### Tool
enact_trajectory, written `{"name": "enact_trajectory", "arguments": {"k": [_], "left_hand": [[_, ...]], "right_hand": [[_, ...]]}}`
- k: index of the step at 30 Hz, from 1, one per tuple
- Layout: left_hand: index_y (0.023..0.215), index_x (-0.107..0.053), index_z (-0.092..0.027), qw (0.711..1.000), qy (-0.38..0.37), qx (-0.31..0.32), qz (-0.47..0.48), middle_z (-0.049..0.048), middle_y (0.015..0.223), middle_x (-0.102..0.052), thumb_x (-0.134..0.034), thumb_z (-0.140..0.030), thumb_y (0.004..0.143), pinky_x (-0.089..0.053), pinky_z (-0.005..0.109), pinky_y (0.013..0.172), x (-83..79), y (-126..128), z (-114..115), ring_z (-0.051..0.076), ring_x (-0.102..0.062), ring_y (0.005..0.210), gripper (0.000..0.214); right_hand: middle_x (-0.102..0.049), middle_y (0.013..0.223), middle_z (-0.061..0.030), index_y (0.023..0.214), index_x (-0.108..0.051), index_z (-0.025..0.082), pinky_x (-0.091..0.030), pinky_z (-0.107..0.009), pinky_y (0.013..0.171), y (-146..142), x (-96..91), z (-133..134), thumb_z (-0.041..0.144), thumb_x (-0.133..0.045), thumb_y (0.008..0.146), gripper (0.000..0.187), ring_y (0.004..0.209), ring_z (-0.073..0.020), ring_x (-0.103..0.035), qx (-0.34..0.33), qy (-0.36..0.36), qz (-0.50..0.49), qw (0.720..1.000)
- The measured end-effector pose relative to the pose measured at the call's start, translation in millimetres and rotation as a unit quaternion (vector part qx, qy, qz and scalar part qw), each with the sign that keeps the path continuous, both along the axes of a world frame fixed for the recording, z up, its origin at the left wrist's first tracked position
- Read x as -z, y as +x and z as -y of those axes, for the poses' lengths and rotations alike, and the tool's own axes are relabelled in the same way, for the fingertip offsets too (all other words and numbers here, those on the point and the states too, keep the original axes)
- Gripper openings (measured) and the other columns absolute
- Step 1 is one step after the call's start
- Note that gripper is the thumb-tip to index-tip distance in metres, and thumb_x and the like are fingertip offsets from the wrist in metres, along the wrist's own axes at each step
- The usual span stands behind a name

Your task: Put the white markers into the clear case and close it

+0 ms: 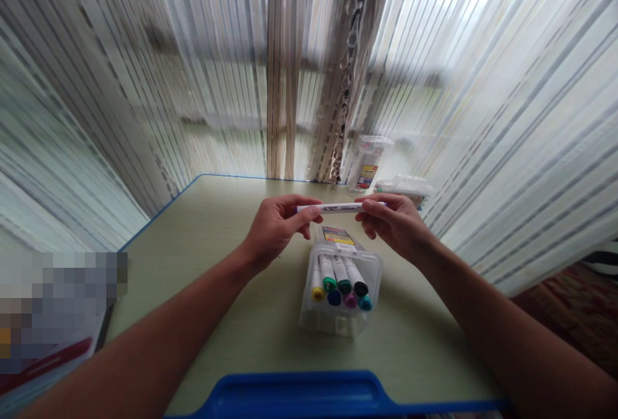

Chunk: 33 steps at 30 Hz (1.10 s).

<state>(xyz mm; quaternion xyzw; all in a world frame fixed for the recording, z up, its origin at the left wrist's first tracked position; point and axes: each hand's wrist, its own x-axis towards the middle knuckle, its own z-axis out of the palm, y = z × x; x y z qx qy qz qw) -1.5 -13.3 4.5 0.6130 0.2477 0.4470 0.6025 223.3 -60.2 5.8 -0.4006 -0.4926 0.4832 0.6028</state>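
A white marker (342,208) with dark print on its barrel is held level between both hands. My left hand (280,223) pinches its left end, where a bit of purple-blue shows. At the other end, the fingers of my right hand (393,219) are closed round it. Just below the hands, a clear plastic case (376,271) lies on the table with its open end towards me. Several white markers (340,271) fill it, their coloured ends showing yellow, green, blue, purple, black and turquoise. A yellow and red label (338,235) is on the case.
The pale table (217,226) has a blue rim and a blue recessed tray (299,393) at the front. Towards the back right stand a clear labelled box (367,165) and a transparent pack (405,186). Striped string curtains (217,71) hang behind. A partly blurred-out item (53,354) is at the left.
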Motion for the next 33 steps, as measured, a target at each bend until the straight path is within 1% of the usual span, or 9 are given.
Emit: {"name": "enact_trajectory", "arguments": {"k": [6,10,13,15,19,23,28,33], "left_hand": [[0.100,-0.074,-0.007,0.995,-0.065,0.027,0.066,0.0132,0.084,-0.075,-0.071,-0.025,0.078,-0.050,0.025,0.056,-1.6,-1,-2,0.010,-0.059,0.054,0.029],[0.101,-0.073,-0.005,0.989,-0.096,0.039,0.104,0.0160,0.085,-0.075,-0.064,-0.025,0.080,-0.051,0.028,0.056,-3.0,-3,-4,0.013,-0.061,0.055,0.031],[0.102,-0.072,-0.004,0.989,-0.097,0.039,0.108,0.0162,0.084,-0.075,-0.062,-0.025,0.080,-0.051,0.029,0.056,-2.9,-3,-4,0.014,-0.061,0.055,0.032],[0.101,-0.072,-0.004,0.991,-0.088,0.034,0.098,0.0159,0.084,-0.075,-0.062,-0.024,0.080,-0.051,0.028,0.056,-2.3,-3,-4,0.013,-0.060,0.054,0.030],[0.098,-0.072,-0.005,0.996,-0.063,0.013,0.059,0.0129,0.081,-0.075,-0.068,-0.023,0.078,-0.050,0.025,0.055,-1.5,-2,-3,0.010,-0.059,0.053,0.027],[0.096,-0.073,-0.007,0.999,-0.032,0.002,0.018,0.0090,0.078,-0.073,-0.074,-0.026,0.076,-0.050,0.023,0.056,-1.2,-2,-3,0.008,-0.058,0.053,0.027],[0.092,-0.073,-0.009,0.999,0.016,-0.019,-0.028,0.0037,0.070,-0.069,-0.078,-0.029,0.074,-0.048,0.022,0.053,2.4,-1,-4,0.008,-0.058,0.053,0.028],[0.089,-0.071,-0.008,0.998,0.028,-0.034,-0.045,-0.0001,0.063,-0.065,-0.081,-0.028,0.071,-0.047,0.020,0.052,2.8,-1,-4,0.008,-0.058,0.052,0.029]], "right_hand": [[-0.076,0.076,-0.0093,0.095,-0.076,0.014,-0.046,-0.023,0.042,4,-4.2,1,0.031,-0.071,0.077,0.025,0.048,-0.0129,-0.061,-0.011,-0.014,-0.033,0.999],[-0.077,0.077,-0.0097,0.094,-0.076,0.014,-0.046,-0.025,0.043,5,-7.5,0,0.030,-0.061,0.076,0.028,0.049,-0.0148,-0.061,-0.013,-0.042,-0.059,0.997],[-0.077,0.077,-0.0099,0.094,-0.076,0.014,-0.046,-0.026,0.043,5,-8.4,1,0.030,-0.058,0.076,0.031,0.049,-0.0158,-0.061,-0.012,-0.049,-0.064,0.997],[-0.077,0.077,-0.0105,0.093,-0.077,0.013,-0.046,-0.026,0.042,5,-7.6,1,0.029,-0.059,0.076,0.030,0.049,-0.0156,-0.061,-0.010,-0.041,-0.057,0.997],[-0.077,0.075,-0.0118,0.090,-0.077,0.011,-0.046,-0.024,0.041,4,-3.9,1,0.028,-0.068,0.076,0.024,0.046,-0.0141,-0.061,-0.014,-0.011,-0.023,1.000],[-0.075,0.071,-0.0100,0.087,-0.078,0.013,-0.047,-0.023,0.041,3,-0.6,1,0.028,-0.079,0.072,0.021,0.046,-0.0132,-0.062,-0.017,-0.001,0.012,1.000],[-0.073,0.066,-0.0071,0.087,-0.078,0.014,-0.049,-0.023,0.043,0,2.7,0,0.027,-0.085,0.068,0.023,0.046,-0.0123,-0.062,-0.010,0.001,0.039,0.999],[-0.073,0.066,-0.0069,0.089,-0.079,0.014,-0.050,-0.023,0.044,0,2.6,0,0.023,-0.088,0.064,0.028,0.046,-0.0115,-0.061,-0.020,0.009,0.037,0.999]]}}
